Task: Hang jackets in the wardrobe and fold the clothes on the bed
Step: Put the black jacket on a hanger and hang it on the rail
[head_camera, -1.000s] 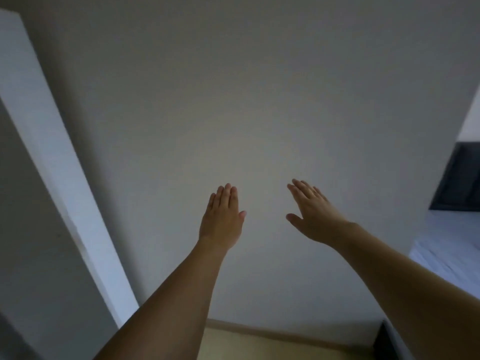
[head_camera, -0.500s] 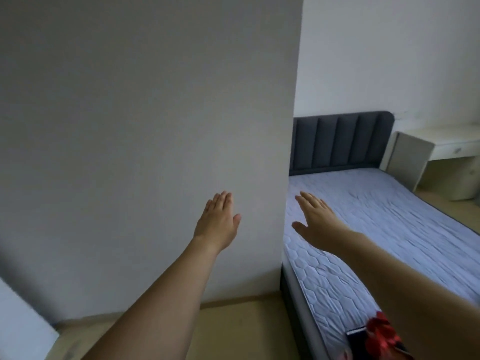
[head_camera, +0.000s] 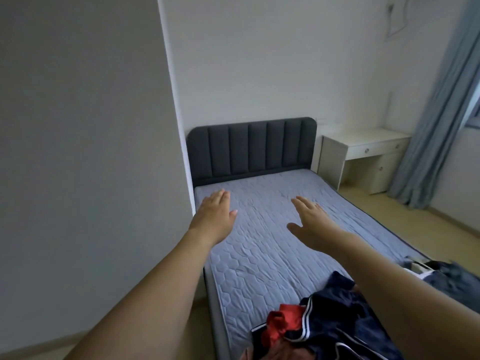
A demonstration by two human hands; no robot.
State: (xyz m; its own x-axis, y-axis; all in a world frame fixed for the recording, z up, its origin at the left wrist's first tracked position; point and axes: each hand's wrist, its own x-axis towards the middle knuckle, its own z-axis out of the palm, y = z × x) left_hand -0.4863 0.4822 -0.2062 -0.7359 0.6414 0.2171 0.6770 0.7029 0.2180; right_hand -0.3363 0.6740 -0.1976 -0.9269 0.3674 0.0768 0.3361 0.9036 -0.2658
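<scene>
Clothes [head_camera: 335, 320] lie heaped at the near end of the bed [head_camera: 272, 245], below and behind both hands, close under the right forearm and toward the person's body. Both hands are held out flat over the mattress with fingers straight and holding nothing: the left hand [head_camera: 214, 213] reaches past the bed's left edge, the right hand [head_camera: 310, 222] hangs over the middle. The heap is a dark navy garment [head_camera: 324, 302] with white piping, tangled with a red piece [head_camera: 281, 320]; a second dark blue bundle [head_camera: 446, 276] sits farther right, beyond the right forearm at the bed's right edge. Whether any of these is a jacket cannot be told.

The right hand is the nearer one to the heap, but it would have to draw back and down toward the body to reach it. The bed's long axis runs straight away from the hands to the headboard [head_camera: 249, 149], so the bare mattress under and ahead of the hands looks like the open room for spreading and folding a garment lengthwise. Left of the left hand a grey wall [head_camera: 85, 152] stands close, leaving only a narrow strip of floor, while right of the right hand the floor widens toward a desk [head_camera: 363, 152] and curtain [head_camera: 436, 113].
</scene>
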